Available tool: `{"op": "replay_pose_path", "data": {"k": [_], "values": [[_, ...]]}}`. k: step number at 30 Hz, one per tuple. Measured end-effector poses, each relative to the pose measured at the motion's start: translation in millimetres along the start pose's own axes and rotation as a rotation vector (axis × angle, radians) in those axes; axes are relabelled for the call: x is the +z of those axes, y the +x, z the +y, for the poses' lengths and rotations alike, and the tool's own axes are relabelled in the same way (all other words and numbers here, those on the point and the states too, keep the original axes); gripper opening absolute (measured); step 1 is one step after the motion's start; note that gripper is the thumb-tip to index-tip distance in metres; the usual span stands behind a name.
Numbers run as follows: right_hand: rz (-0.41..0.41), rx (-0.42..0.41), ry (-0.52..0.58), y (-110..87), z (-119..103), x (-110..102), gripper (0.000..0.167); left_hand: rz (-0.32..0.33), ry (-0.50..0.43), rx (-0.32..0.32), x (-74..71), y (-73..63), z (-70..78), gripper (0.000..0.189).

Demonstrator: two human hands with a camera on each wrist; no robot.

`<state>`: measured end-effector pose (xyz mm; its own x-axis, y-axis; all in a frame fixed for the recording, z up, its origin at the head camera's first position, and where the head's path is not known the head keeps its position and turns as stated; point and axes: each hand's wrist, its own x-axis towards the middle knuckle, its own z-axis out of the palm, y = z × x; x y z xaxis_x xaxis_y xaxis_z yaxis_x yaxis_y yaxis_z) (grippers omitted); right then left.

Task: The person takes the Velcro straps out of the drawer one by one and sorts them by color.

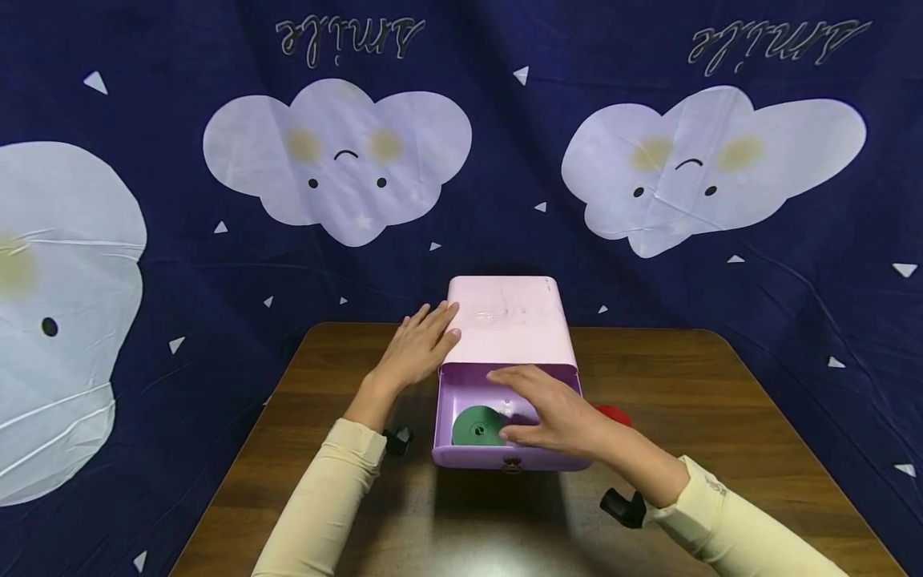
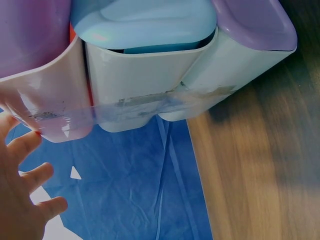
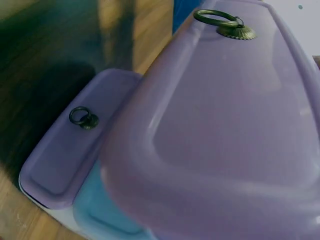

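Observation:
A stack of small drawer units has a pale pink casing (image 1: 505, 320) on top, its purple drawer (image 1: 512, 458) pulled out. In the drawer lies a flat green coil (image 1: 472, 423), like a rolled ribbon. My right hand (image 1: 555, 413) is over the drawer, fingers apart and holding nothing. Its thumb tip is beside the coil; whether they touch I cannot tell. With fingers spread, my left hand (image 1: 418, 349) rests against the casing's left side. The right wrist view shows the purple drawer front (image 3: 235, 120) with a brass ring pull (image 3: 217, 19), but not the hand.
Below are a blue drawer (image 2: 145, 22) and another purple drawer (image 3: 75, 145), the casings joined by clear tape (image 2: 135, 107). A red object (image 1: 614, 414) shows partly behind my right wrist. The wooden table (image 1: 649, 353) meets a dark blue cloud-print cloth (image 1: 505, 200).

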<state>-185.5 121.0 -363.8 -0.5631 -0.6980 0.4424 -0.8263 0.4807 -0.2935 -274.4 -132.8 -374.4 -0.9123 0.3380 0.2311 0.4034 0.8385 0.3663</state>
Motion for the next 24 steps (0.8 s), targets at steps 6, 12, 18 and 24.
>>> {"op": "replay_pose_path", "data": {"k": [6,12,18,24], "values": [[-0.131,0.046,0.045,9.4,-2,4,0.072,-0.007,0.005,0.001,0.0,0.4,-0.3,0.056],[-0.244,0.084,0.069,17.2,-2,8,0.073,-0.014,0.008,-0.001,-1.7,0.3,0.7,0.056],[-0.358,0.093,0.076,23.4,1,11,0.074,-0.012,0.008,0.002,-2.0,0.0,0.5,0.056],[-0.434,0.064,0.084,28.8,4,15,0.072,-0.007,0.005,0.003,-1.3,-0.5,1.0,0.056]]}}
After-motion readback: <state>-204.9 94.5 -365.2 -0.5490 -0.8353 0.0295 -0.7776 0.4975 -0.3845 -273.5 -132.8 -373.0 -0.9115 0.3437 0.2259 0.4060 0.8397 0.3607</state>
